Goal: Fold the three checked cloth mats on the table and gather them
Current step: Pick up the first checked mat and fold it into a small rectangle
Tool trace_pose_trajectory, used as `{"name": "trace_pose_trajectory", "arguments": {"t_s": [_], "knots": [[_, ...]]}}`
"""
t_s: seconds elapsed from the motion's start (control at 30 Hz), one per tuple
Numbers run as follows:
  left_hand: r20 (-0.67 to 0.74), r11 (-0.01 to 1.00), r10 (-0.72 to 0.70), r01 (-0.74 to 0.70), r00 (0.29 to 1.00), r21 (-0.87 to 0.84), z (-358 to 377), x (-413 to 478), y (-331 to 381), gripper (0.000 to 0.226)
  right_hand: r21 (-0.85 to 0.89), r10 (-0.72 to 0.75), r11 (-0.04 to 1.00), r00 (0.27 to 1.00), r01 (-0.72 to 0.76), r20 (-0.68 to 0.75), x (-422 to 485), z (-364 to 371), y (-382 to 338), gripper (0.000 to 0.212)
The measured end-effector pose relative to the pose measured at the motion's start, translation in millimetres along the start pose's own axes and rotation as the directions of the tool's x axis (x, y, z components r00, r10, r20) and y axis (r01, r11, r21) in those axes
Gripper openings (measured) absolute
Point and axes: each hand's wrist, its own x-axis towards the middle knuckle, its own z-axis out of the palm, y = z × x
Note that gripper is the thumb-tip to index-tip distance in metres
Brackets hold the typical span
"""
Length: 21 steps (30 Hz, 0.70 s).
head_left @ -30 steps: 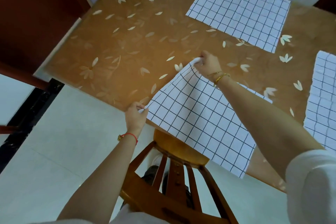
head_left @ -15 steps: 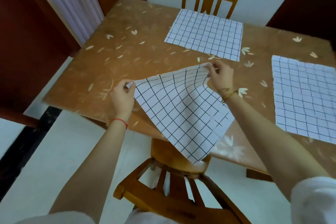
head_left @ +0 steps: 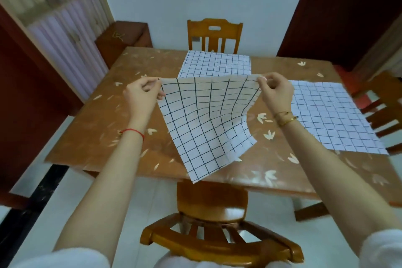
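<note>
A white cloth mat with a black check [head_left: 206, 124] hangs in the air above the near part of the table, its lower corner reaching the front edge. My left hand [head_left: 141, 95] pinches its upper left corner and my right hand [head_left: 276, 91] pinches its upper right corner. A second checked mat [head_left: 215, 64] lies flat at the far middle of the table, partly hidden behind the raised one. The third mat [head_left: 332, 115] lies flat on the right side.
The brown table [head_left: 97, 128] has a leaf pattern. A wooden chair [head_left: 215, 220] stands right in front of me, another chair [head_left: 215, 32] at the far side, a third chair [head_left: 382, 104] at the right. A dark cabinet [head_left: 124, 37] is in the back left corner.
Both hands have lifted the near mat off the table by two corners and raised it until it hangs between them. The camera has tilted up. The other two mats have not moved.
</note>
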Motion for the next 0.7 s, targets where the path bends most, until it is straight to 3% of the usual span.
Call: {"name": "trace_pose_trajectory", "arguments": {"t_s": [0.13,0.23,0.43,0.7], "knots": [[0.071,0.994,0.028,-0.02,0.997,-0.106,-6.0,0.4,23.7,0.012,0.252,0.05,0.966,0.997,-0.063,0.058,-9.2,-26.2,-22.6,0.011],[0.104,0.984,0.051,-0.032,0.993,-0.175,-11.2,-0.7,41.4,0.01,0.368,0.07,0.926,0.996,-0.084,0.051,-17.3,-45.4,-39.1,0.02],[0.102,0.962,0.107,-0.077,0.989,-0.262,-19.0,-5.1,74.4,0.021,0.463,0.037,0.885,0.999,-0.046,0.028,-30.5,-79.8,-72.0,0.02],[0.118,0.936,0.108,-0.061,0.987,-0.346,-18.0,-6.7,95.8,0.016,0.497,0.0,0.867,0.999,-0.025,0.051,-35.3,-108.6,-81.1,0.023]]}}
